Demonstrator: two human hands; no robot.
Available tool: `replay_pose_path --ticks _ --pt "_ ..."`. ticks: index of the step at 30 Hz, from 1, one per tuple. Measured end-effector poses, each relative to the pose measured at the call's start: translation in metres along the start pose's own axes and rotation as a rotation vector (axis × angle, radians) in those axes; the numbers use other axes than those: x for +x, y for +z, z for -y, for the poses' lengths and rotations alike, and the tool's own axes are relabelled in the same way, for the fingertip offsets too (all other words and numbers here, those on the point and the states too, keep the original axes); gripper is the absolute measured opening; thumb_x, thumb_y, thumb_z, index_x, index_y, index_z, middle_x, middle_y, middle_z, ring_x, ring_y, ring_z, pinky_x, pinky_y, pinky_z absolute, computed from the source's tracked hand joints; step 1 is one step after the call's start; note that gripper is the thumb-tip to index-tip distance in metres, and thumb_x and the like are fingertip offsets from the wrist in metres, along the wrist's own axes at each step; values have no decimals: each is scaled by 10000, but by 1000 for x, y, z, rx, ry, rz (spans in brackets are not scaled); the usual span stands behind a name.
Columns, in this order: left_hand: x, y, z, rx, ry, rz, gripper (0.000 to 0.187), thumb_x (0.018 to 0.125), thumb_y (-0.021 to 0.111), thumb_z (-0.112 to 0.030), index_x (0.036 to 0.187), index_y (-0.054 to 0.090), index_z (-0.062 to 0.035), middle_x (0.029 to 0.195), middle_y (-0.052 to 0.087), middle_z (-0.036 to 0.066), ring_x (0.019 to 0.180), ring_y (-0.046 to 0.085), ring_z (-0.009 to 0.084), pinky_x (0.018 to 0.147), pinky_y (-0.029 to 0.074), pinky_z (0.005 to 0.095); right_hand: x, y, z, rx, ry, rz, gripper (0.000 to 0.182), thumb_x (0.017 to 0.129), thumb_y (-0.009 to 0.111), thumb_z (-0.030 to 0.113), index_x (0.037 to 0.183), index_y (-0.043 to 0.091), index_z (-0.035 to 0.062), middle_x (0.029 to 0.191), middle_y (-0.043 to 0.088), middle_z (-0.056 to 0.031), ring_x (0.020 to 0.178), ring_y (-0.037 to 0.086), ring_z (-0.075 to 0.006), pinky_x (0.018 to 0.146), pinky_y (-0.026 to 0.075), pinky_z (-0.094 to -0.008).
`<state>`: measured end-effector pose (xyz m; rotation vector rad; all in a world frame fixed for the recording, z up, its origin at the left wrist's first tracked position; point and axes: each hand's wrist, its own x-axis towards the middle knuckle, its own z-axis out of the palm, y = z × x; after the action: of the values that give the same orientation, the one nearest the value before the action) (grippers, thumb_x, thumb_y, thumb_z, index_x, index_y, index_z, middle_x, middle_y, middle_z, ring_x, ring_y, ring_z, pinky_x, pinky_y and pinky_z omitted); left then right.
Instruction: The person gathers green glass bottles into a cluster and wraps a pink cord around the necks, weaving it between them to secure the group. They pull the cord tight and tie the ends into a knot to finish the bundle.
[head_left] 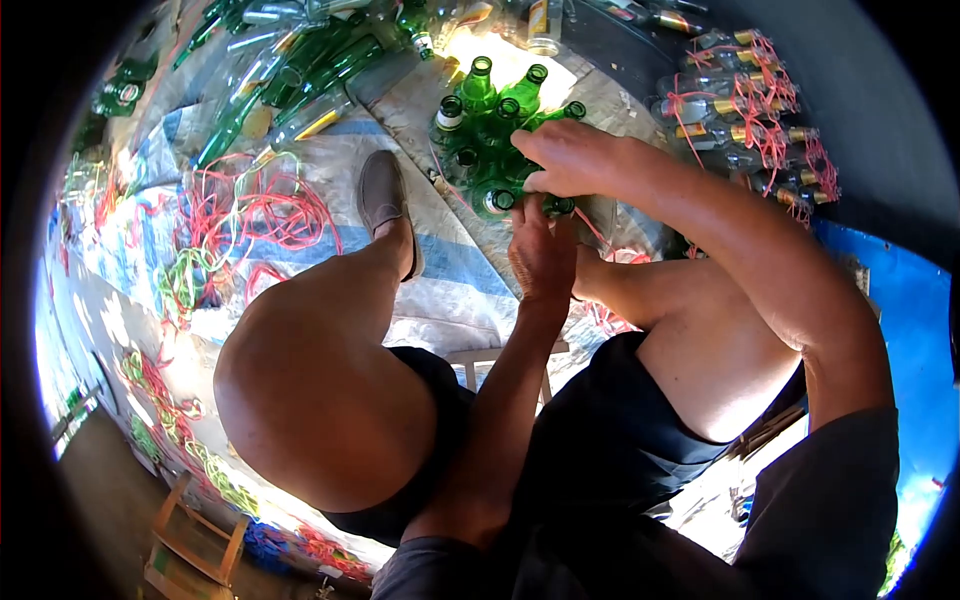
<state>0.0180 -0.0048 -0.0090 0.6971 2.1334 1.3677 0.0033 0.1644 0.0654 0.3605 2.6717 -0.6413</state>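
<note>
A cluster of green glass bottles [481,90] stands upright on the sheet in front of me, necks up. My left hand [543,255] is at the near side of the cluster, its fingers bent against the bottle necks. What they grip is hidden. Reaching over from the right, my right hand [572,158] has its fingers curled at the cluster's right side. I cannot make out what lies in them. Close by the hands, a strand of pink string [597,233] runs from the bottles toward my right foot.
Loose green and clear bottles [320,80] lie at the upper left. Tangled pink string [270,210] is heaped left of my shoe [385,195]. Bottles bundled with pink string [740,105] lie at the right. A wooden chair [195,545] is at the lower left.
</note>
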Motion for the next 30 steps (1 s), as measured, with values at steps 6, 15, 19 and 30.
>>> replay_pose_path --ticks 6,15,19,30 --pt "-1 -1 0 -28 -16 66 386 900 698 -168 1263 602 -82 1240 627 207 1007 682 416 853 553 489 -19 -46 -7 47 183 84 320 832 771 241 809 612 -36 753 673 -231 772 694 -413 688 539 -481" --pt "-2 1 3 -30 -2 78 369 923 732 -148 1259 602 -68 1214 628 199 866 742 336 796 565 450 -102 -47 -79 403 454 235 263 866 707 272 892 711 10 753 703 -118 626 695 -199 555 570 -359" --pt "-2 3 2 -21 29 54 368 920 737 -138 1255 603 -63 1198 632 199 856 746 327 778 566 447 -119 -9 -86 594 443 266 346 876 742 307 1042 727 4 960 739 -115 794 720 -200 663 609 -372" --pt "0 9 12 64 119 -26 341 894 796 -82 1196 650 -18 1097 677 179 801 748 273 693 585 354 -123 126 -94 713 442 31 520 862 803 429 1088 714 -30 938 729 -117 795 678 -204 713 554 -367"
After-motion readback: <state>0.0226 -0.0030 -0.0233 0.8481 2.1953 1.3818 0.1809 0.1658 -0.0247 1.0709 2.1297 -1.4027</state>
